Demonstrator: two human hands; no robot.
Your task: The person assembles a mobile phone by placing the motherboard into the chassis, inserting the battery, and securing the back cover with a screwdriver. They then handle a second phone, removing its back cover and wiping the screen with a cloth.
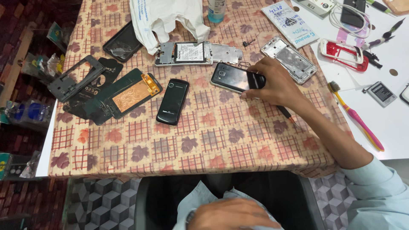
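My right hand (275,83) rests on the right end of a black phone (230,77) lying back side up on the checked tablecloth (204,140), fingers curled over it. A thin dark screwdriver (287,116) lies partly under that hand. My left hand (232,214) sits low near my lap at the bottom edge, fingers loosely closed, holding nothing that I can see. A black slim phone (172,101) lies to the left of the held phone.
An opened phone frame with a battery (189,53), a silver phone chassis (289,58), a copper-backed panel (128,94), dark frames (74,79) and a white plastic bag (166,19) lie around. On the white table (394,119) are a toothbrush (355,117), a red phone frame (343,53) and a loose battery (381,93).
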